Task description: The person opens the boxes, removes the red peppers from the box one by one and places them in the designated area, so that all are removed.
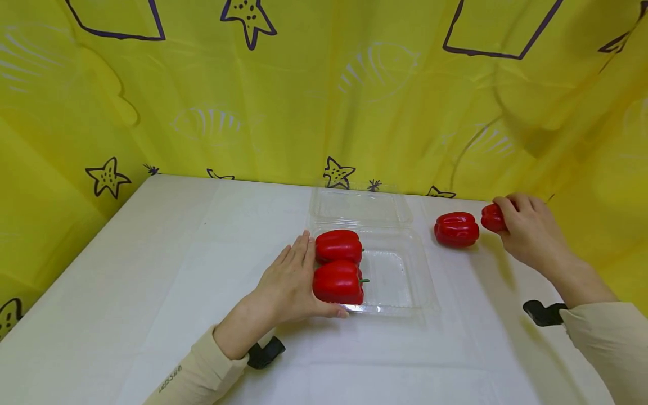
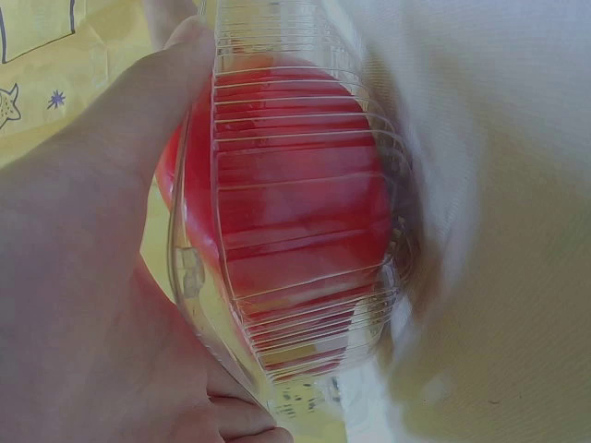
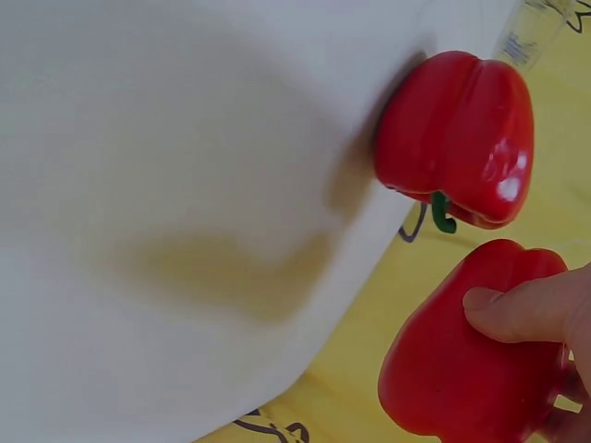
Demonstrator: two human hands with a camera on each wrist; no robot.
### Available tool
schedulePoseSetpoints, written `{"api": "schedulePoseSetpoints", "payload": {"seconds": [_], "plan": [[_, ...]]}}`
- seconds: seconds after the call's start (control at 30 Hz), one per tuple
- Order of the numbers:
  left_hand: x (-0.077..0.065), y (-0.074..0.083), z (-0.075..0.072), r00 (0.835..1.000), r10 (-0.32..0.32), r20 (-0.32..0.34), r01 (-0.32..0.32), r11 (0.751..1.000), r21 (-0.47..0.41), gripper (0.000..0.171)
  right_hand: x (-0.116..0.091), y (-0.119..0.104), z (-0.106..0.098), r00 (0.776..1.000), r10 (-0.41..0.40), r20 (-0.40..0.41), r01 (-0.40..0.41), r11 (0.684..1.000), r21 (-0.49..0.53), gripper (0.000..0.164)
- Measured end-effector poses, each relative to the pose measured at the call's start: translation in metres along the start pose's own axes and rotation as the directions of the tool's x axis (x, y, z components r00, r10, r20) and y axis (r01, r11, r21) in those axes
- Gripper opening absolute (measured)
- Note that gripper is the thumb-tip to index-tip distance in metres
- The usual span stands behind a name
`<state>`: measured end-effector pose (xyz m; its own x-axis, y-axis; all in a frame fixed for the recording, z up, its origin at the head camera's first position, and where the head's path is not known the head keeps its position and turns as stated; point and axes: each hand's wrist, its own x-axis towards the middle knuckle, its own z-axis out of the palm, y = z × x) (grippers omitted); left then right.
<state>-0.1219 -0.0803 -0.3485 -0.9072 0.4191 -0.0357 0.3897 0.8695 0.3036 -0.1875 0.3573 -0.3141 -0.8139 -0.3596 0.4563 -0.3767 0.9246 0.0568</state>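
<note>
A yellow patterned curtain (image 1: 293, 84) backs a white worktop (image 1: 152, 281). On it sits a clear hinged box (image 1: 388, 275), lid folded back, its right half bare. The left hand (image 1: 288, 278) lies along the box's left side, fingers straight, thumb at the front rim, holding nothing. At far right, the right hand (image 1: 531, 230) has its grip closed around a held pepper (image 3: 462, 369), red, thumb across it and fingers behind, apparently off the worktop. A loose pepper (image 1: 457, 229) lies just left of that grip. Inside the box's left half are a back pepper (image 1: 338, 246) and a front pepper (image 1: 337, 282). This looks like the picking-up step of packing; the next move seems to call for carrying leftward, past the loose pepper, to the bare half.
</note>
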Motion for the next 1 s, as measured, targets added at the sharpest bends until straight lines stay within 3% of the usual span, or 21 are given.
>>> {"api": "schedulePoseSetpoints", "payload": {"seconds": [0.33,0.67,1.0], "plan": [[-0.001,0.0,-0.001,1.0,0.005,0.004,-0.005,1.0,0.004,0.133,-0.004,0.005,0.01,0.989,0.058,0.136,-0.054,0.998,-0.03,0.056],[-0.001,0.0,0.0,1.0,0.008,-0.002,-0.008,1.0,0.006,0.133,-0.008,0.009,0.021,0.994,0.0,0.111,0.002,1.0,-0.019,0.055],[-0.001,0.0,0.001,1.0,0.003,-0.002,-0.003,1.0,-0.002,0.133,-0.009,0.01,0.027,0.983,-0.019,0.183,0.024,0.999,-0.021,0.061]]}}
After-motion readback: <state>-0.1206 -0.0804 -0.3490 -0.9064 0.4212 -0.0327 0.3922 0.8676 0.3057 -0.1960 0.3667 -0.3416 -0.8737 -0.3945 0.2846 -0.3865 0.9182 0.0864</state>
